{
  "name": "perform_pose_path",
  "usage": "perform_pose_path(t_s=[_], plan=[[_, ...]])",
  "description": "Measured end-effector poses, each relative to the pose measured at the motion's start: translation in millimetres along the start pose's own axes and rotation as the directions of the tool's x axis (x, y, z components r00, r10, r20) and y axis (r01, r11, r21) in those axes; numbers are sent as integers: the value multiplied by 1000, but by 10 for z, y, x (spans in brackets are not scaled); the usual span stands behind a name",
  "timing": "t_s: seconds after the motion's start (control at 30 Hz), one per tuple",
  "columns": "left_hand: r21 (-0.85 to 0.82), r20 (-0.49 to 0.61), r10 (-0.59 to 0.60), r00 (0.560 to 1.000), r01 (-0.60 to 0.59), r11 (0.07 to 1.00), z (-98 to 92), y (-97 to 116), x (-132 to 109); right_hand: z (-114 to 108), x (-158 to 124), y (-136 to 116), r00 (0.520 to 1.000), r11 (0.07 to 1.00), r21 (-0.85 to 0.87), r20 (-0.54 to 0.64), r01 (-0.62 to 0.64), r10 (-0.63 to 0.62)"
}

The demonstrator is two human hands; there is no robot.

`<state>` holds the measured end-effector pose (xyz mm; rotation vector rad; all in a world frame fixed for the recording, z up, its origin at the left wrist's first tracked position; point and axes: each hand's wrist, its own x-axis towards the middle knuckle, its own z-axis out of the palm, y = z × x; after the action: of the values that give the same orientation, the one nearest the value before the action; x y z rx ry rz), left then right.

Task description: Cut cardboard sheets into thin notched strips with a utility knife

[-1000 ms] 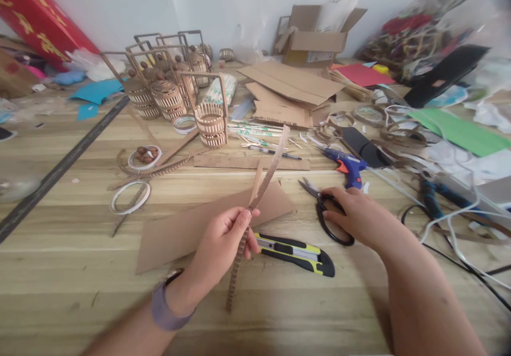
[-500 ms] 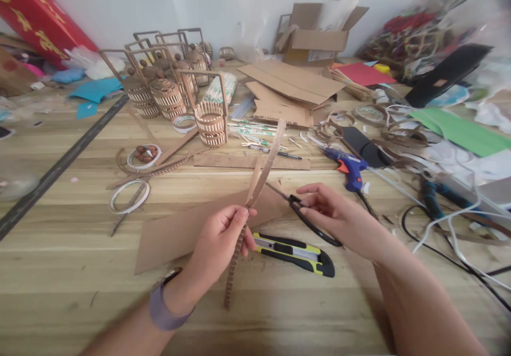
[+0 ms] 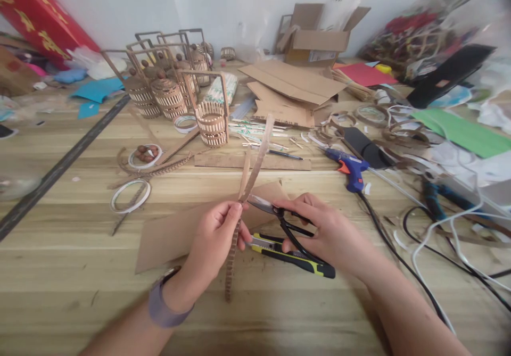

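Observation:
Between thumb and fingers, my left hand pinches a long cardboard strip with one ridged face, standing roughly upright. A second, narrower strip sticks up beside it from the same grip. My right hand holds black-handled scissors, their blades pointing left at the strips just above my left fingers. Whether the blades touch the strip, I cannot tell. Below the scissors lies a yellow-and-black utility knife. A flat cardboard sheet lies under my hands.
Several small stick buckets with tall handles stand at back left. A blue glue gun lies to the right, near tangled cables. Tape rings are on the left; cardboard pieces and an open box are behind.
My right hand has moved left with the scissors, whose handles have spread and whose blades have come up to the strips. The strips in my left hand have shifted slightly left.

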<state>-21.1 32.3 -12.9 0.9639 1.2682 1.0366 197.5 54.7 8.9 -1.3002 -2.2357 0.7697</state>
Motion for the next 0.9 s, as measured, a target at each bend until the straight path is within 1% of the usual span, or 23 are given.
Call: perform_pose_path(t_s=[0.1, 0.2, 0.43, 0.63, 0.77, 0.9], plan=[[-4, -10, 21, 1000, -21, 1000, -15, -18, 6, 40, -6, 22, 995, 996, -33, -52, 79, -81], [-4, -19, 18, 1000, -18, 1000, -23, -33, 2, 65, -6, 46, 991, 992, -54, -62, 115, -118], [32, -6, -1, 1000, 1, 1000, -5, -17, -7, 92, -7, 28, 989, 988, -85, -61, 132, -138], [80, -9, 6, 1000, -5, 997, -6, -16, 4, 101, 0, 31, 989, 987, -102, -58, 128, -134], [156, 22, 7, 1000, -10, 988, -14, -4, -4, 115, -3, 38, 988, 983, -125, -63, 131, -140], [233, 55, 31, 998, -43, 972, -17, 28, -19, 121, -5, 24, 991, 991, -83, -71, 106, -112]])
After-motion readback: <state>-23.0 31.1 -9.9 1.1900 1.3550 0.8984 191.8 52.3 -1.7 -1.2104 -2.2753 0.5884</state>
